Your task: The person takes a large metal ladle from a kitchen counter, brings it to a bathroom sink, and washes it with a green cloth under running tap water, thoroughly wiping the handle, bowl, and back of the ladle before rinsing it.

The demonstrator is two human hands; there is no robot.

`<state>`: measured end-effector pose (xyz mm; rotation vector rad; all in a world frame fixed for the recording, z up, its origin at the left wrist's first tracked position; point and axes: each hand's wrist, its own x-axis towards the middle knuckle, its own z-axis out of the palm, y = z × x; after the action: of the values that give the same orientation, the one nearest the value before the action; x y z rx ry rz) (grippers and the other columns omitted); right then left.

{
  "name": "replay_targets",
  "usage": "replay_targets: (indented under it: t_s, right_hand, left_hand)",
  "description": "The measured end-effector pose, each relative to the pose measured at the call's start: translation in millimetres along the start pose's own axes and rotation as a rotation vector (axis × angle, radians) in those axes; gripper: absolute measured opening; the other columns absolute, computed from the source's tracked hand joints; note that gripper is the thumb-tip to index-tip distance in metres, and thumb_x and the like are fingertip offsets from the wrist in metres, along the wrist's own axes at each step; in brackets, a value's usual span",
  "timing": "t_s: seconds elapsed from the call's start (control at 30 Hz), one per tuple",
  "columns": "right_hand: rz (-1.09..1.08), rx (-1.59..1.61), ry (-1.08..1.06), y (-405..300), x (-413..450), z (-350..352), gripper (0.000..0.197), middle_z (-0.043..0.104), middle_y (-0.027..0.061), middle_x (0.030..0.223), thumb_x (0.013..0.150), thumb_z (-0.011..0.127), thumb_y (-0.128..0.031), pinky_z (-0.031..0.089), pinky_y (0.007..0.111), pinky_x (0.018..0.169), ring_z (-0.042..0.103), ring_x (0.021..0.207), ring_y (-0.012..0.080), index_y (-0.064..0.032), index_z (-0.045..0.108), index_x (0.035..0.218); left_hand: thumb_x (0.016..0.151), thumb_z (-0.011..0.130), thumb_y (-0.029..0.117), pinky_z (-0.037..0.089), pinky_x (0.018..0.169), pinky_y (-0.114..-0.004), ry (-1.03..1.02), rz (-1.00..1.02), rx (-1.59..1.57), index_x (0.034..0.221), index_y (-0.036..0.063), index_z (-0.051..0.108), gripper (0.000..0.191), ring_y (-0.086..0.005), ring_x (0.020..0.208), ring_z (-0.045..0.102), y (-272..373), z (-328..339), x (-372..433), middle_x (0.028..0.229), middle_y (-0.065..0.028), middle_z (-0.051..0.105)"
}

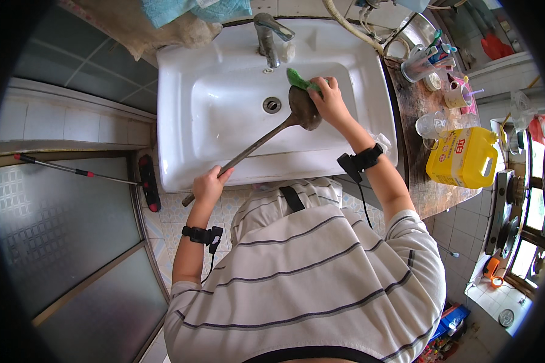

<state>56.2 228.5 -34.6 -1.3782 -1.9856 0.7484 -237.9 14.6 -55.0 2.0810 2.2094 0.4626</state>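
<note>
A large, dull-metal ladle (301, 109) with a long handle slants over the white ceramic washbasin (236, 136). My left hand (210, 186) is closed around the handle near its lower end, at the basin's front edge. In my right hand (330, 100) is a green scouring pad (299, 80), pressed against the rim of the ladle's bowl. My fingers cover part of the pad. Behind the bowl stands the metal faucet (269, 38), with no water seen running from it. The drain (272, 105) lies just left of the bowl.
On the wooden counter (418, 190) at right stand a yellow detergent jug (461, 158), a clear cup (431, 125) and a toothbrush holder (418, 66). Blue towels (195, 11) hang at the back left. A long-handled brush (150, 183) leans by the glass door (68, 199).
</note>
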Motion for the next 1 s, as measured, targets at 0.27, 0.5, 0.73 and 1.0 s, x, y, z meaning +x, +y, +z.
replay_targets:
  t_s: [0.27, 0.5, 0.73, 1.0]
  right_hand:
    - [-0.379, -0.057, -0.139, -24.6, -14.2, -35.4, 0.024, 0.051, 0.0134, 0.107, 0.082, 0.054, -0.017, 0.04, 0.041, 0.085, 0.046, 0.101, 0.0348, -0.0108, 0.057, 0.104]
    - [-0.201, -0.129, -0.137, -39.6, -16.2, -41.6, 0.034, 0.055, 0.014, 0.105, 0.076, 0.057, -0.012, 0.042, 0.037, 0.082, 0.052, 0.094, 0.032, -0.007, 0.055, 0.109]
    - [-0.255, -0.162, -0.186, -34.4, -0.9, -36.8, 0.033, 0.056, 0.0126, 0.099, 0.069, 0.064, -0.016, 0.042, 0.039, 0.083, 0.052, 0.093, 0.0326, -0.0058, 0.056, 0.099]
    - [-0.268, 0.01, 0.056, -43.5, 8.7, -60.2, 0.016, 0.059, 0.0114, 0.073, 0.073, 0.064, -0.011, 0.045, 0.033, 0.063, 0.056, 0.068, 0.0253, -0.0029, 0.056, 0.085]
  left_hand:
    - [0.077, 0.059, 0.045, 0.036, 0.037, -0.04, 0.003, -0.067, -0.07, 0.057, 0.0082, 0.046, 0.043, -0.0335, 0.041, 0.047, -1.6, 1.3, -1.3, 0.045, -0.0114, 0.048]
    - [0.076, 0.06, 0.044, 0.036, 0.036, -0.039, 0.022, -0.024, -0.025, 0.056, 0.0082, 0.046, 0.044, -0.0331, 0.04, 0.046, -0.8, 1.0, -2.3, 0.044, -0.0111, 0.047]
    - [0.077, 0.06, 0.044, 0.035, 0.036, -0.039, 0.037, -0.03, -0.069, 0.056, 0.008, 0.046, 0.043, -0.0328, 0.039, 0.046, -0.7, 0.3, -1.6, 0.043, -0.0111, 0.046]
    - [0.078, 0.058, 0.043, 0.036, 0.038, -0.039, -0.005, -0.137, -0.156, 0.059, 0.007, 0.049, 0.042, -0.0343, 0.043, 0.048, -1.1, -1.9, -0.6, 0.046, -0.0126, 0.047]
